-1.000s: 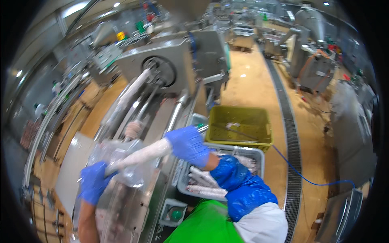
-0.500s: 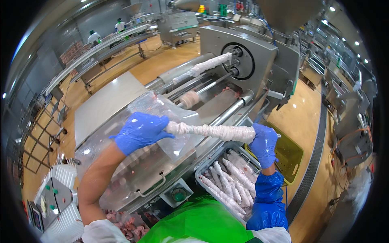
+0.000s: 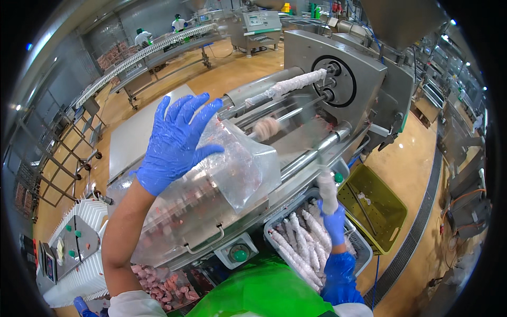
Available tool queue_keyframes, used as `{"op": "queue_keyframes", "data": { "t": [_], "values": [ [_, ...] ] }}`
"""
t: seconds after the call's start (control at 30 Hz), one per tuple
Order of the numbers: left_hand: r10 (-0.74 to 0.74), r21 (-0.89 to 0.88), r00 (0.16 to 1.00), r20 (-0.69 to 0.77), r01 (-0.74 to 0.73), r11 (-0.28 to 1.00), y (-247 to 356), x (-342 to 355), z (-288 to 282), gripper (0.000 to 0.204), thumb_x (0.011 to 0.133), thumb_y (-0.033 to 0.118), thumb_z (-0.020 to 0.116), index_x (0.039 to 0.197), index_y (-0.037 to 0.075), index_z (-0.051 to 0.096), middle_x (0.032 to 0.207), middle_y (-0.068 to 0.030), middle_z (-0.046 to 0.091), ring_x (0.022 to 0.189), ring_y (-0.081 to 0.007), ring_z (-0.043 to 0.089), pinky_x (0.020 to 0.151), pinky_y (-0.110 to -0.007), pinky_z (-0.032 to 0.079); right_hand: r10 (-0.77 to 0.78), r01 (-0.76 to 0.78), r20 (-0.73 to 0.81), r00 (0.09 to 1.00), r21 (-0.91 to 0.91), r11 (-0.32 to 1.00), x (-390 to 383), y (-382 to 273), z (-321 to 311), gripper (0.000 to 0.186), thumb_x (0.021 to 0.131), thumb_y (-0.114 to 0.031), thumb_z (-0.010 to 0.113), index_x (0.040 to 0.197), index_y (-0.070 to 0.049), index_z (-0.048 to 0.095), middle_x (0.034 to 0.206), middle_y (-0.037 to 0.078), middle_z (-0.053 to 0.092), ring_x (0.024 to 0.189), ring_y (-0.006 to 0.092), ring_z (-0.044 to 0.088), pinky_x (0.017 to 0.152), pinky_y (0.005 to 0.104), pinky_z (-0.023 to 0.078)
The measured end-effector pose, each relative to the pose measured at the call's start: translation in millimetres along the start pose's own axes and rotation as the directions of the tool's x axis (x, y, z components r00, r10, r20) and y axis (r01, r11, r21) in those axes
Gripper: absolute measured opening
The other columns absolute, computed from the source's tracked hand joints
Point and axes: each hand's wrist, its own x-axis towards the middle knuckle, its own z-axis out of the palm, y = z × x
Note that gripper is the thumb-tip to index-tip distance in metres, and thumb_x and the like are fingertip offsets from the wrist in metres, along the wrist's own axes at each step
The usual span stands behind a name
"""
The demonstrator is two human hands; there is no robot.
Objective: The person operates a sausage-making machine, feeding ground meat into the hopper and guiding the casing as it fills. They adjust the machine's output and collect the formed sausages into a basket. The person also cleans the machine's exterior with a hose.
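My left hand (image 3: 178,139), in a blue glove, is raised with fingers spread above a clear plastic sheet (image 3: 248,179) on the steel machine (image 3: 359,63). My blue-gloved right hand (image 3: 332,224), blurred, grips a rod with white ruched casing (image 3: 327,187), held roughly upright at the edge of a grey basket (image 3: 358,256). In that basket lie several white casing lengths (image 3: 296,245). Another white-sleeved rod (image 3: 288,86) runs out of the machine's round head. Below it, a lower rod carries a pinkish bunched casing (image 3: 266,128).
An olive crate (image 3: 393,208) with a rod inside stands right, beside a floor drain (image 3: 412,243). Meat pieces (image 3: 163,285) lie lower left near a white slatted belt (image 3: 68,285) and a blue-gloved hand, seemingly another person's (image 3: 84,307). Two workers (image 3: 142,38) stand at a far conveyor (image 3: 148,55).
My left hand has let go of the casing-covered rod and risen with fingers spread. My right hand has moved down toward the grey basket, the rod swinging from level to upright.
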Motion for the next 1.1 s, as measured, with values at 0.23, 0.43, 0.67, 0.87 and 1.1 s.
{"op": "queue_keyframes", "data": {
  "t": [0.23,0.43,0.67,0.87,1.1],
  "values": [
    [-0.124,-0.036,0.915,0.383,0.150,0.988,0.6,60.3,118.4,0.033,0.086,0.028,0.051,0.110,0.006,0.051,0.106,-0.0168,0.057,0.101,-0.0327,0.053,0.083,-0.046,0.039,0.845,-0.564,0.094,0.527,0.782,0.264,-120.7,105.9,80.8,0.029,0.083,-0.026,0.062,0.064,-0.011,0.046,0.052,0.001,0.042,0.043,0.0137,0.044,0.042,0.0314,0.043],
    [-0.274,-0.133,0.894,0.354,0.338,0.932,6.7,116.2,238.0,0.027,0.087,0.029,0.047,0.098,0.004,0.051,0.090,-0.0221,0.060,0.084,-0.0388,0.059,0.072,-0.048,0.043,0.857,-0.875,0.210,0.471,0.233,0.424,-160.7,160.1,85.4,0.045,0.082,-0.046,0.059,0.076,-0.001,0.058,0.064,0.010,0.059,0.049,0.0193,0.054,0.046,0.0317,0.044],
    [-0.013,-0.265,0.882,0.470,0.155,0.952,-34.2,81.3,219.2,0.029,0.089,0.030,0.044,0.091,0.002,0.053,0.084,-0.0228,0.060,0.078,-0.0407,0.058,0.071,-0.049,0.045,0.776,-0.744,0.614,0.147,-0.449,0.495,-120.6,145.8,-4.9,0.078,0.067,-0.074,0.054,0.096,-0.002,0.065,0.083,0.011,0.064,0.065,0.0177,0.059,0.061,0.0288,0.047],
    [-0.143,-0.194,0.793,0.593,0.313,0.930,-48.3,18.7,151.0,0.024,0.090,0.026,0.046,0.092,0.002,0.048,0.072,-0.0211,0.058,0.070,-0.0405,0.056,0.062,-0.049,0.044,0.454,-0.152,0.421,0.785,-0.580,0.801,59.0,60.0,-76.9,0.050,0.080,-0.047,0.059,0.082,0.002,0.064,0.067,0.016,0.060,0.063,0.0233,0.058,0.066,0.0362,0.047],
    [-0.345,-0.101,0.751,0.563,0.476,0.874,-51.8,-28.8,118.8,0.023,0.084,0.024,0.048,0.074,0.004,0.054,0.064,-0.0196,0.056,0.058,-0.0396,0.054,0.055,-0.047,0.043,-0.450,0.464,0.188,0.873,-0.035,0.885,319.4,-97.4,4.0,0.045,0.086,-0.027,0.057,0.122,-0.001,0.049,0.122,0.016,0.050,0.107,0.0233,0.051,0.092,0.0340,0.040]
  ]
}}
